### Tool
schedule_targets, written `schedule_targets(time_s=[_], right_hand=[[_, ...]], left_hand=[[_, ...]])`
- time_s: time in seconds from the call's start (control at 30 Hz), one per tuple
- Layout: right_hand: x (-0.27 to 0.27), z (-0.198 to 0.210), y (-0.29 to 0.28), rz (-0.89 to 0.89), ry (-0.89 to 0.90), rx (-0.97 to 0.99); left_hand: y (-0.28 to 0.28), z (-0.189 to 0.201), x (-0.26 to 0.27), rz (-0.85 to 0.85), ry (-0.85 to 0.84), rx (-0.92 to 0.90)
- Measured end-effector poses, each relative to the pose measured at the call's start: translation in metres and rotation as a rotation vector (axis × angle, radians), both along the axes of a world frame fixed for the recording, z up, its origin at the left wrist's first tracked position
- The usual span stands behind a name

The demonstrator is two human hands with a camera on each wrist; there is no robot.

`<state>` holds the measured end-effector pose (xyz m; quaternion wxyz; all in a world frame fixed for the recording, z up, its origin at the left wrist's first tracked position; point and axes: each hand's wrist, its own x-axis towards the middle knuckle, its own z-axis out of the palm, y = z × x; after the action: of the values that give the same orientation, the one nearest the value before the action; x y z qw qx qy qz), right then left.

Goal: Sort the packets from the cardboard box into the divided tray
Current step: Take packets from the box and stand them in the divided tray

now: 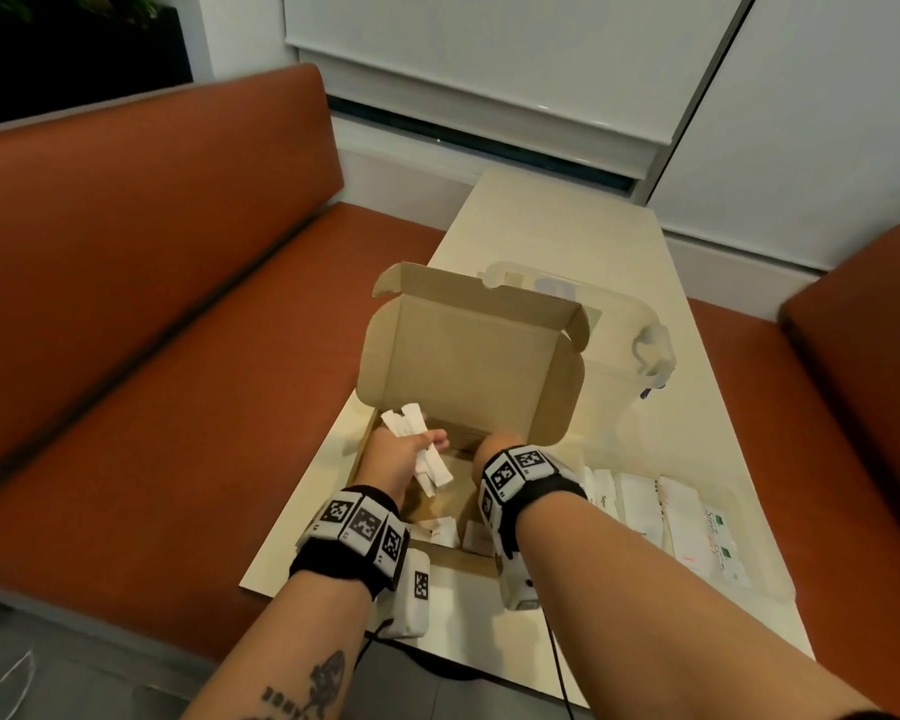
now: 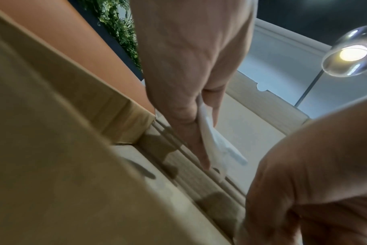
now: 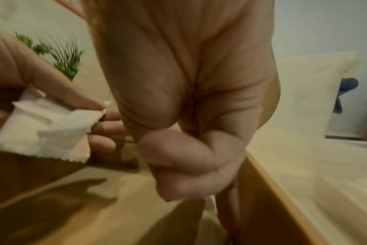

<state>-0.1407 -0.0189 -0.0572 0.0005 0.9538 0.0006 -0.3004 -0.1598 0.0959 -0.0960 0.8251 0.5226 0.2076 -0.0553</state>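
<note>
Near the centre of the head view, the cardboard box [image 1: 468, 366] sits on the pale surface [image 1: 552, 226] with its lid raised. The left hand [image 1: 393, 457] is over the box's left side, its fingers [image 3: 103, 127] curled round a bunch of white packets [image 1: 427, 459]. The right hand [image 1: 494, 452] reaches down into the box; its fingers [image 3: 178, 169] are curled in the right wrist view, but what they hold cannot be told. More packets [image 1: 445, 532] lie on the box floor. At lower right of the head view, the divided tray [image 1: 780, 589] holds sorted packets in rows. Behind the box stands a clear plastic container [image 1: 640, 350].
</note>
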Motion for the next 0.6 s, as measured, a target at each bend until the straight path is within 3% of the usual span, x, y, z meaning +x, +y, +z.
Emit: schedule_targets(time_s=[0.1, 0.23, 0.3, 0.43, 0.6], right_hand=[[-0.007, -0.011, 0.002, -0.060, 0.001, -0.073], [0.000, -0.019, -0.002, 0.060, 0.035, -0.139], [0.001, -0.018, -0.006, 0.033, 0.040, -0.156], [0.003, -0.017, -0.012, 0.059, 0.015, -0.123], [0.013, -0.006, -0.011, -0.078, 0.004, 0.058]], left_hand=[[0.002, -0.002, -0.003, -0.001, 0.031, -0.003], [0.008, -0.004, -0.004, 0.023, 0.052, -0.019], [0.008, -0.005, -0.004, 0.021, 0.062, -0.014], [0.005, -0.004, -0.007, -0.016, 0.075, 0.005], [0.000, -0.004, -0.005, -0.075, 0.112, 0.026]])
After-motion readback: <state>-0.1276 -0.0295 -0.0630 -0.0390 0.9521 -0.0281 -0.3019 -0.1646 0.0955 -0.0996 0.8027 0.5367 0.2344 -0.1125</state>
